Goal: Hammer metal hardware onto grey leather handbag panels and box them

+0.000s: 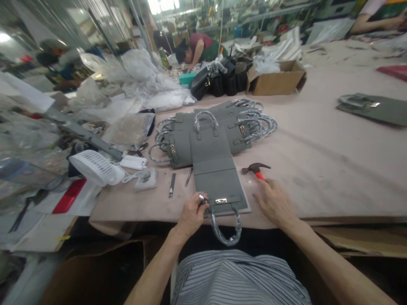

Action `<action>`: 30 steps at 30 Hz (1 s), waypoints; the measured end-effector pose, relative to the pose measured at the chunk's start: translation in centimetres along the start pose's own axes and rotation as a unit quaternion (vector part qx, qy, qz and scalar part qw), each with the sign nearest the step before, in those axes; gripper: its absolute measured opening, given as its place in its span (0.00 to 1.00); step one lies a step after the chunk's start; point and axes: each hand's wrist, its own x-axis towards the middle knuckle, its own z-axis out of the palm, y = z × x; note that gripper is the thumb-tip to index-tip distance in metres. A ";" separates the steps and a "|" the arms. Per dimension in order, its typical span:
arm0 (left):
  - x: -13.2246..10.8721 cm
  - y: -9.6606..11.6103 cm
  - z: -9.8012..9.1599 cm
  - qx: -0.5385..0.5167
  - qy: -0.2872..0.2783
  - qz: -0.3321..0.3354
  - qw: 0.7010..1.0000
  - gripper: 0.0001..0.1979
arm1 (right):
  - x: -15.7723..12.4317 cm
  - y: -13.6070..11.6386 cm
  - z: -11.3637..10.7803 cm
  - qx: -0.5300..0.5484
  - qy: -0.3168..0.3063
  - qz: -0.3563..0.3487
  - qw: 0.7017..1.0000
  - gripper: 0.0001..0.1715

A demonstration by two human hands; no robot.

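A flat grey bag panel (216, 178) lies open on the table in front of me, its plastic-wrapped handle (226, 231) hanging over the near edge and a metal clasp (221, 201) near that edge. My left hand (192, 214) is closed at the panel's near left corner, pinching a small shiny metal piece (201, 196). My right hand (273, 202) rests on the table just right of the panel, fingers loosely bent over the red grip of a hammer (256, 169), whose dark head points left.
A stack of matching grey bags (241, 123) lies behind the panel. Two thin metal tools (172, 185) lie to its left, beside a white fan (95, 167). A cardboard box (278, 78), black bags (219, 80), plastic wrap heaps and another person are farther back.
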 end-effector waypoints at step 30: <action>1.2 2.5 3.0 -0.207 0.124 -0.130 0.962 0.10 | -3.4 -1.6 6.4 0.322 0.103 -0.011 0.941 0.16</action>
